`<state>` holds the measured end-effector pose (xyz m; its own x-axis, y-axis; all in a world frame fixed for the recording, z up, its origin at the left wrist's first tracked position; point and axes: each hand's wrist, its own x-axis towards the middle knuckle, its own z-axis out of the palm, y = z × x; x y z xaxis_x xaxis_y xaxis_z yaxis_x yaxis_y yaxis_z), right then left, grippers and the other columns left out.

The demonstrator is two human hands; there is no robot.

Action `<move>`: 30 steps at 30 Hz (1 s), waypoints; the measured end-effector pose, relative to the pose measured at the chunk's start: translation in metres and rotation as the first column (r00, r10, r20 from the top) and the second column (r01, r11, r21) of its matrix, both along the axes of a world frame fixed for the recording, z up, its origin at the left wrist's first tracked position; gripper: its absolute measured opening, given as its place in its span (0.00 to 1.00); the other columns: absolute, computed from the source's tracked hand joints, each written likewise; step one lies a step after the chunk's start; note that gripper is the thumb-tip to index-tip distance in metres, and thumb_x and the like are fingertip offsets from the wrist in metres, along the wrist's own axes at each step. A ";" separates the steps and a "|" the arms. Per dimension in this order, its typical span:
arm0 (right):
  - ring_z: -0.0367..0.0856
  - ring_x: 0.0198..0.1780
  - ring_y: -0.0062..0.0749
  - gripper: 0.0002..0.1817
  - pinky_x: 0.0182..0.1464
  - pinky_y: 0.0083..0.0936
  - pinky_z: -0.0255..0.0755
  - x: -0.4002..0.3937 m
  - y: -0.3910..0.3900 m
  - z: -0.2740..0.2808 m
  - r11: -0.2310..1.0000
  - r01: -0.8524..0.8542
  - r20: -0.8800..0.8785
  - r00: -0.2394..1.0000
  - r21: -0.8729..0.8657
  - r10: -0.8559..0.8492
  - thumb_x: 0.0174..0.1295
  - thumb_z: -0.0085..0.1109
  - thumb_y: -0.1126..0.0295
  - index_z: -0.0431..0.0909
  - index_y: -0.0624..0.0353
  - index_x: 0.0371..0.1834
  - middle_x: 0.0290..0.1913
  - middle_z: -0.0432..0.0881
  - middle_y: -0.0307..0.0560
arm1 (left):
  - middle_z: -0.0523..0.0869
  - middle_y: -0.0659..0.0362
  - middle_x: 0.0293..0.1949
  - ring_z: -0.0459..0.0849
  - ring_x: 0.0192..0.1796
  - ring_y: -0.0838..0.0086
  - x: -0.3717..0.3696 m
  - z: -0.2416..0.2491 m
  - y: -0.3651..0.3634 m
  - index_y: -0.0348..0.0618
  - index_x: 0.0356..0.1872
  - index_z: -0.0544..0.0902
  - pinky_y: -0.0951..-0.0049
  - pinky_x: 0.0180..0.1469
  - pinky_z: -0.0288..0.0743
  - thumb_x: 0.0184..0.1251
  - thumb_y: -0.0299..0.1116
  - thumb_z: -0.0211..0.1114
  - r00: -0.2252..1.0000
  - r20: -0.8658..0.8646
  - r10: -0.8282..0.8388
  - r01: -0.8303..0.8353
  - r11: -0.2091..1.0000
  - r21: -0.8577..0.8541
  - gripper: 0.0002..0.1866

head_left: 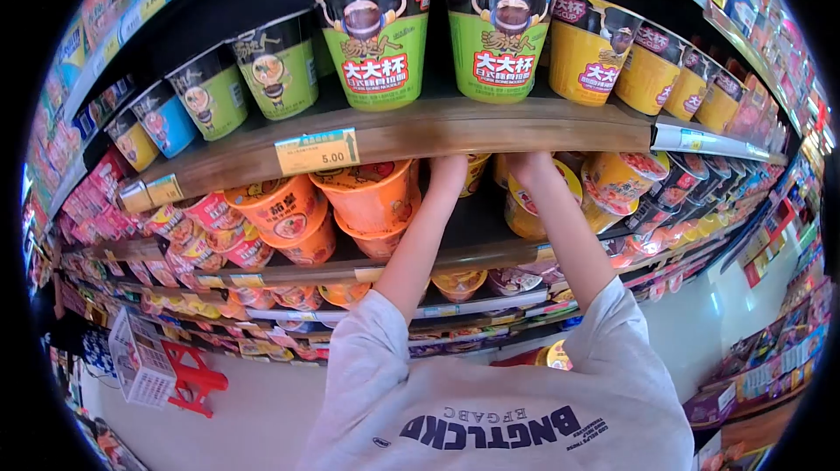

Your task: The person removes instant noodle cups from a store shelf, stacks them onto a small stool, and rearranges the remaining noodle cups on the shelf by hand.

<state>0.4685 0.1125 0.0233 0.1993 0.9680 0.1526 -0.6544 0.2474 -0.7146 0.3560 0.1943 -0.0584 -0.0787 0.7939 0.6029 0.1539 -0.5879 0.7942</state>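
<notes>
Item one: my left hand (449,170) and right hand (528,166), both raised into the second shelf level, fingers hidden behind the wooden shelf edge (490,128); I cannot tell whether they are spread or gripping.

Item two: yellow cup noodles (525,208), stacked just beside and behind my right hand, possibly touching it (contact unclear).

Item three: orange cup noodles (372,200), stacked two high, just left of my left forearm.

Item four: two green cups (437,38) on the shelf above, directly over both hands, flanked by yellow-lidded cups (595,46) to the right.

Item five: price tag (317,152) reading 5.00, fixed to the shelf edge, left of the hands.

Item six: grey sleeves (490,401) of my sweatshirt fill the lower view, blocking the lower shelves.
</notes>
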 end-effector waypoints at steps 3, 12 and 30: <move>0.64 0.60 0.31 0.22 0.64 0.32 0.54 -0.003 0.004 -0.005 0.999 0.033 0.045 0.998 -0.008 -0.033 0.62 0.48 0.53 0.66 0.54 0.54 0.57 0.70 0.42 | 0.70 0.49 0.57 0.67 0.60 0.68 -0.014 0.055 -0.064 0.32 0.56 0.67 0.69 0.61 0.59 0.68 0.44 0.47 0.970 0.172 -0.174 0.198 0.971 -0.134 0.25; 0.58 0.64 0.31 0.26 0.65 0.30 0.51 -0.012 -0.016 -0.005 0.997 0.053 0.188 0.980 0.058 -0.063 0.63 0.48 0.51 0.65 0.57 0.57 0.61 0.67 0.43 | 0.64 0.48 0.62 0.62 0.63 0.63 -0.012 0.032 -0.073 0.31 0.57 0.66 0.69 0.65 0.51 0.65 0.35 0.53 0.977 0.148 -0.151 0.155 0.988 -0.019 0.23; 0.55 0.66 0.30 0.29 0.66 0.30 0.47 -0.006 -0.009 -0.028 0.997 0.011 0.379 0.925 -0.080 0.020 0.62 0.48 0.50 0.61 0.57 0.61 0.64 0.63 0.43 | 0.68 0.49 0.59 0.64 0.62 0.64 -0.030 0.043 -0.093 0.32 0.59 0.64 0.68 0.63 0.55 0.58 0.35 0.62 0.975 0.083 -0.208 0.213 0.975 -0.065 0.30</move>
<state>0.4629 0.1034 -0.0046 0.1376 0.9807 0.1388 -0.3317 0.1777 -0.9265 0.3258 0.1017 -0.0152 0.0520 0.8392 0.5414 -0.0290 -0.5406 0.8408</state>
